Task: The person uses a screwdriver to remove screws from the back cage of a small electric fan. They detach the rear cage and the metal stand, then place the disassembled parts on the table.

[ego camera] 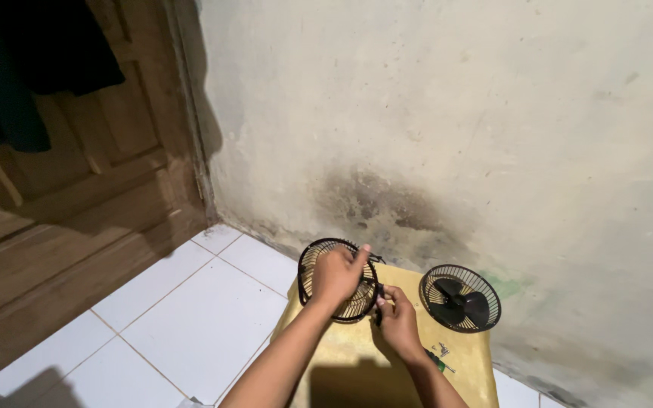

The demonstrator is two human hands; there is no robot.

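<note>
Fan grille (325,261), a round black wire guard, stands tilted on edge over the near-left part of a yellow worktop (341,355). The left hand (335,276) is clamped over its face, fingers wrapped across the wires. The right hand (398,321) is pinched at the grille's lower right rim, on a small dark part too small to identify. The two hands sit close together.

Risks, as judged from this position:
- Only one hand supports the grille. A loosened grip would let it tip or roll off the worktop edge onto the white floor tiles (190,317).
- Fingers pressed between thin wires may be nipped or may bend them.
- Small screws (441,350) lie loose beside a green-handled screwdriver (436,361); a forearm sweep could scatter them.
- The fan body with blades (460,298) rests just beside the right hand and could be knocked.
</note>
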